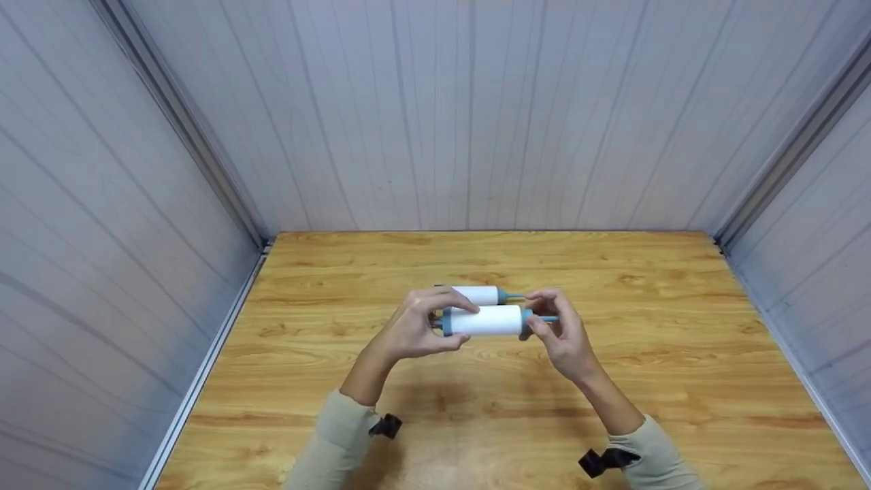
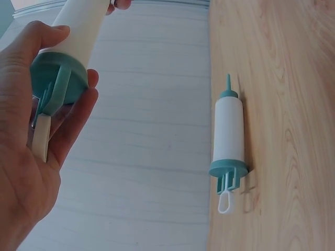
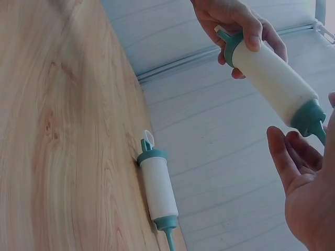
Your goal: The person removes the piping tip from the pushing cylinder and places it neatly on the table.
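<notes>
The left hand (image 2: 21,167) grips a smooth white bottle (image 1: 493,320) with green ends, above the wood-grained desk (image 1: 326,265); the right hand (image 1: 565,340) surrounds its slender nozzle (image 1: 549,318), grip unclear. Wrist views show the lying second bottle's (image 2: 229,128) white loop (image 2: 225,201), which the head view hides.

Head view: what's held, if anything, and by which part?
The nearer white-and-teal bottle. The left hand grips its white body beside the collar; the right hand is at the nozzle end, grip unclear.
</notes>
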`<state>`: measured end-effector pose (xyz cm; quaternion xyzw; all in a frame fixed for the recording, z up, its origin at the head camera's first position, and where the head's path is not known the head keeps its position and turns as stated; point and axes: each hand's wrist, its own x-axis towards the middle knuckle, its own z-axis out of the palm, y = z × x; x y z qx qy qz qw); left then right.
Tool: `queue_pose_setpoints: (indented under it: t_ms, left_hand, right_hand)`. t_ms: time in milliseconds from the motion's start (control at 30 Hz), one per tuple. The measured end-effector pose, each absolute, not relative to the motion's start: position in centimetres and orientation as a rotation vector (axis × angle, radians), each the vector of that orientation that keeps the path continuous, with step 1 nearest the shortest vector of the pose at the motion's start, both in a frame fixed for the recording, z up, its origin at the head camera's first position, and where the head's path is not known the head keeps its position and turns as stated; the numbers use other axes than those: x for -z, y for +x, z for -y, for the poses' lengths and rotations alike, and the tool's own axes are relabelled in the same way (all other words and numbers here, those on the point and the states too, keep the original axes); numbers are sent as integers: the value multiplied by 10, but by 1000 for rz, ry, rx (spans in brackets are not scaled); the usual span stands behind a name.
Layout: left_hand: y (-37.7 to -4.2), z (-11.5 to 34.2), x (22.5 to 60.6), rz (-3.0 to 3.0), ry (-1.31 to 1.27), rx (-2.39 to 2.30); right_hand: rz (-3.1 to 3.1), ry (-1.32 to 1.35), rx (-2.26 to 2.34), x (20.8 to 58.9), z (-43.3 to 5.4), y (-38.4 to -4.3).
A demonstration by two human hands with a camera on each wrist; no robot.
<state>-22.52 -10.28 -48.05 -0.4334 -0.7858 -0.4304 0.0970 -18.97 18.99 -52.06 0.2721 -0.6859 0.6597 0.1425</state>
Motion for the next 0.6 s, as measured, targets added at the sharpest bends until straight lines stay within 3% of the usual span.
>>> queue_pose_setpoints:
  t_ms: [600]
  left_hand:
    - [-224,104,481,2333,-1277,1243]
  right_hand:
    - [2024,784,-1927,521,-191,-187]
